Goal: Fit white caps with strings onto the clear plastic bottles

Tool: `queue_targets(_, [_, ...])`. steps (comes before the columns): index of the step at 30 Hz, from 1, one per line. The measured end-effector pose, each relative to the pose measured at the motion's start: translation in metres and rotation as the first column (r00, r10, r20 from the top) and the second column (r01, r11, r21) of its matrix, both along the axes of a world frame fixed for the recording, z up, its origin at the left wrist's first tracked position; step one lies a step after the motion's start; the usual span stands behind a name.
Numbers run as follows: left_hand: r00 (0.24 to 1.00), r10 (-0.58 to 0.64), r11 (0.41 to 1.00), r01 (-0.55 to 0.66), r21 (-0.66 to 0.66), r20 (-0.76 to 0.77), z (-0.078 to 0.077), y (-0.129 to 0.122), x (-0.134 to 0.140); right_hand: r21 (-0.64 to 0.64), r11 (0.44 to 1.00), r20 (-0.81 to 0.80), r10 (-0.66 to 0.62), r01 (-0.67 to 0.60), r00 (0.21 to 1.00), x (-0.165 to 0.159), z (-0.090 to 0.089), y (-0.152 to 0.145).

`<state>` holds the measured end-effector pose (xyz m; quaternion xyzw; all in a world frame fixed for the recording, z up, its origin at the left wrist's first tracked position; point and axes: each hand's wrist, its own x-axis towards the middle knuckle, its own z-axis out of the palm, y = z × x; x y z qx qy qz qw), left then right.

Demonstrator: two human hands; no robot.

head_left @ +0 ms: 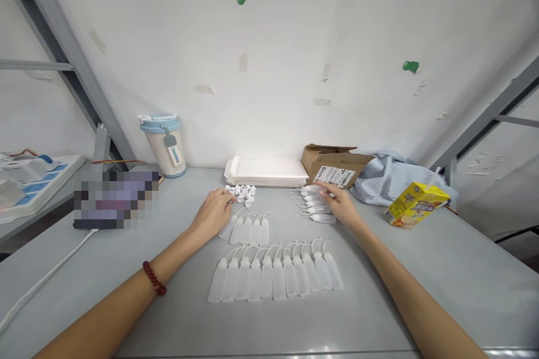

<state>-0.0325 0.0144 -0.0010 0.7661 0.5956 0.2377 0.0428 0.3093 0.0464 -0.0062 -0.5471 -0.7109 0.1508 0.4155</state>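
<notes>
My left hand [214, 212] is at the near left edge of a pile of small white caps [240, 192]. Its fingers are curled together, and whatever they hold is hidden. On the right, my right hand [339, 203] pinches the base of a translucent squeeze bottle [310, 188] between thumb and index finger. That bottle is the farthest of a column of several bottles [322, 217] lying sideways, thin tails pointing left. Closer to me lies a long row of similar bottles [278, 279], tails pointing away. A shorter row of bottles [251, 231] lies between it and the caps.
Behind the caps sit stacked white trays [269, 171] and an opened cardboard box [337, 164]. Blue cloth [379, 179] and a yellow drink carton [416, 205] stand right. A tumbler [165, 146], a blurred-out phone [115, 200] with cable and a power strip [42, 185] are left.
</notes>
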Motion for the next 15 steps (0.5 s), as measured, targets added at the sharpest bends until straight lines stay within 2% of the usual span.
queue_targets(15, [1.000, 0.006, 1.000, -0.006, 0.010, 0.023, -0.0036, 0.0029, -0.0020, 0.029, 0.999, 0.072, 0.030, -0.032, 0.997, -0.0028, -0.0034, 0.0004])
